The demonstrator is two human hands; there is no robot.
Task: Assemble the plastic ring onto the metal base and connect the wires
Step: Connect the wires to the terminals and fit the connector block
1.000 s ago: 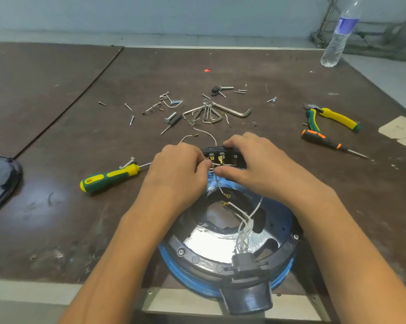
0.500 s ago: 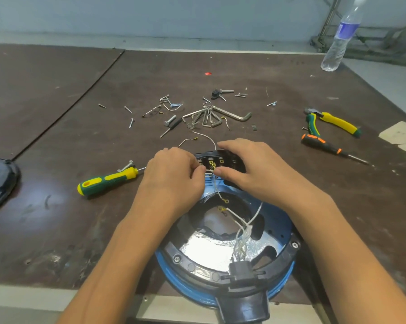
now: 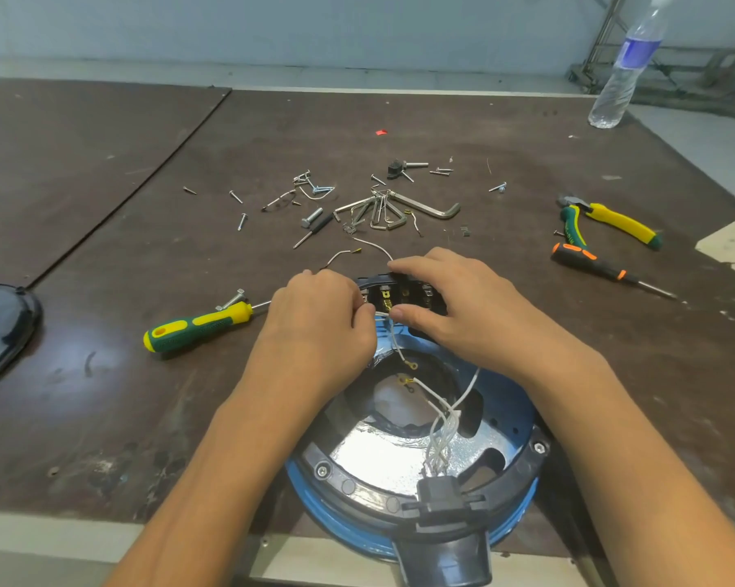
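Nearest you, the black plastic ring (image 3: 348, 487) sits on the round blue metal base (image 3: 314, 508), with thin white wires (image 3: 442, 425) rising from its plug. Little has shifted in the last second. Your left hand (image 3: 314, 324) still pinches a white wire end (image 3: 393, 332) at the black terminal block (image 3: 403, 292), which your right hand (image 3: 463, 307) grips with curled fingers. Two brass ring lugs (image 3: 410, 366) hang free, so the wiring looks unfinished. Loose silver screws (image 3: 238, 197) lie beyond.
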